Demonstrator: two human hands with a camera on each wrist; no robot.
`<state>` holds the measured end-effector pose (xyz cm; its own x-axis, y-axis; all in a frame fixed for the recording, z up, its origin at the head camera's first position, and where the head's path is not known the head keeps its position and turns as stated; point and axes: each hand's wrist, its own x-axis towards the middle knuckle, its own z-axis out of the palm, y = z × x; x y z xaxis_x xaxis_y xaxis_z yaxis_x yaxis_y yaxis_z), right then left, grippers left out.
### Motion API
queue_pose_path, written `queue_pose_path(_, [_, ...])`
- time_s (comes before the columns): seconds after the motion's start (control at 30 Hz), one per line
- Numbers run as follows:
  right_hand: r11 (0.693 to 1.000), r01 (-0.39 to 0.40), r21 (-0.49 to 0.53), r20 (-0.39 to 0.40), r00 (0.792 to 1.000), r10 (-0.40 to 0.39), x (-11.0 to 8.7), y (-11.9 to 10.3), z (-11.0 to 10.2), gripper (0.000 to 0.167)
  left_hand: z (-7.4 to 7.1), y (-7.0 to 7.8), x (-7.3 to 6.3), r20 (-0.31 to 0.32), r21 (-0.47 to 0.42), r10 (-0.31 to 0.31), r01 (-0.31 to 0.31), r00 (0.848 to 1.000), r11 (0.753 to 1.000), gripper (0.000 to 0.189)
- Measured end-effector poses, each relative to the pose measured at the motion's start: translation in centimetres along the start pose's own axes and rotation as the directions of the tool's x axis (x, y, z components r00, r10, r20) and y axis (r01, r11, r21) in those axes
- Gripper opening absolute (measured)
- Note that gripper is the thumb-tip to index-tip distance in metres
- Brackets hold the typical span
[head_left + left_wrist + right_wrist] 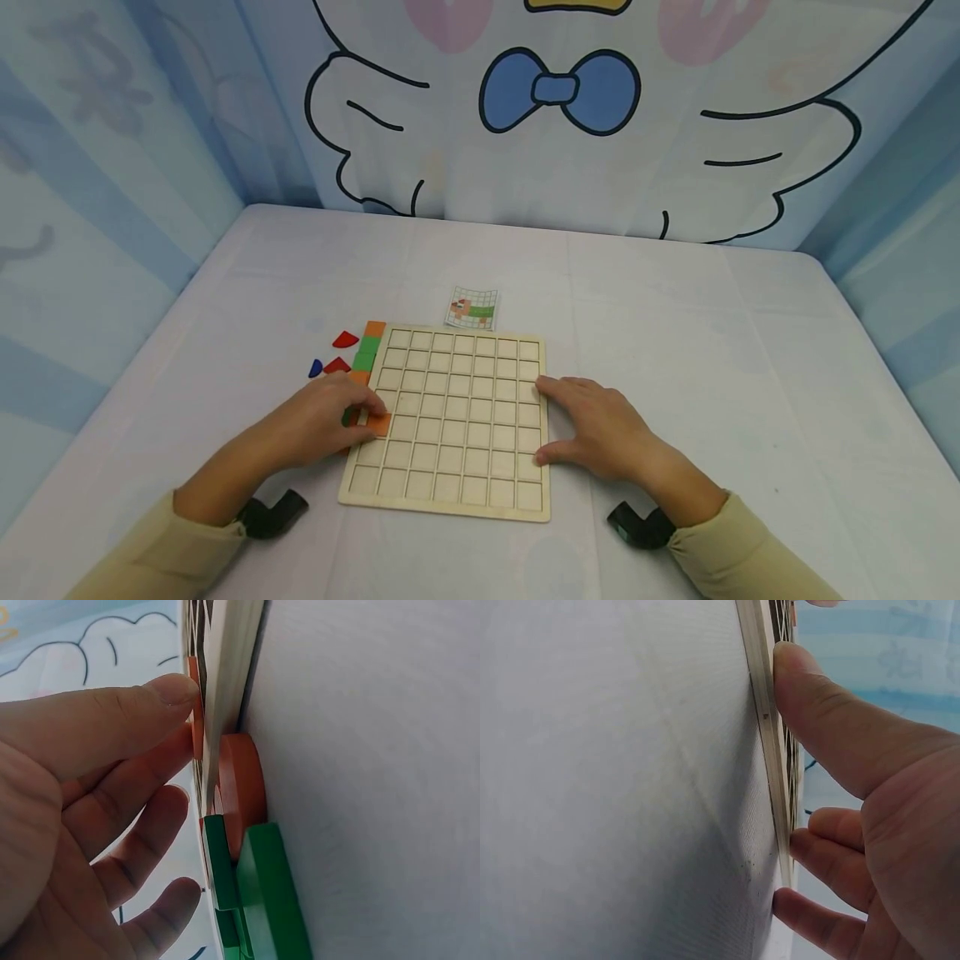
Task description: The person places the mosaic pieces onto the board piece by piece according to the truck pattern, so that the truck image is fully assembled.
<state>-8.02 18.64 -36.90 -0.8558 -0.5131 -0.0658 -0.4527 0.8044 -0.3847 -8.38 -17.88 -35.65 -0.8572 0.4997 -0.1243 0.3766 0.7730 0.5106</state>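
A wooden grid board (441,506) lies flat on the white table. My left hand (318,419) is over the board's left edge. It pinches an orange square tile (380,424) between thumb (171,688) and finger, right at the leftmost column of cells. The tile appears edge-on in the left wrist view, close against the grid. My right hand (603,427) rests at the opposite edge, thumb (799,660) and fingertips spread along the rim. The palm hides part of the pieces beside the board.
Along the board's left side lie green tiles (365,353), an orange tile (376,328), red pieces (345,339) and a blue piece (316,367). A small pattern card (472,308) sits behind the board. Printed curtains (555,167) enclose the table.
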Motion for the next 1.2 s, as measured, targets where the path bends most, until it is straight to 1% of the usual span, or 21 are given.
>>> queue_pose_path(0.1, [1.000,-0.004,0.004,0.001,1.000,0.004,0.0,0.0,0.0,0.088,0.0,-0.1,0.0,0.005,-0.006,0.024,-0.024,1.000,1.000,0.021])
queue_pose_path(0.23, [1.000,-0.003,0.005,0.000,1.000,0.003,0.0,0.0,-0.1,0.087,-0.1,-0.1,0.0,0.013,-0.012,0.015,-0.015,1.000,1.000,0.025])
queue_pose_path(0.47, [1.000,0.005,-0.004,-0.005,1.000,-0.005,0.0,0.0,-0.1,0.089,-0.8,0.0,0.0,-0.011,-0.020,-0.039,0.039,0.999,0.999,0.039])
queue_pose_path(0.67, [1.000,0.002,-0.004,-0.007,1.000,-0.002,0.0,0.0,-0.1,0.088,-1.3,-0.2,0.0,-0.049,-0.018,-0.107,0.106,0.993,0.994,0.041])
queue_pose_path(0.87, [1.000,-0.006,-0.002,0.000,1.000,0.006,0.0,-0.1,-0.1,0.089,-1.9,-0.9,0.1,-0.063,-0.036,-0.141,0.139,0.988,0.990,0.042])
queue_pose_path(1.07, [1.000,-0.003,0.005,-0.006,1.000,0.003,-0.1,-0.1,-0.1,0.088,-2.4,-1.8,0.3,-0.100,-0.012,-0.131,0.130,0.986,0.991,0.041])
queue_pose_path(1.2, [1.000,-0.003,0.010,-0.006,1.000,0.003,-0.1,-0.1,-0.1,0.088,-2.5,-2.2,0.5,-0.094,-0.009,-0.140,0.140,0.986,0.990,0.041])
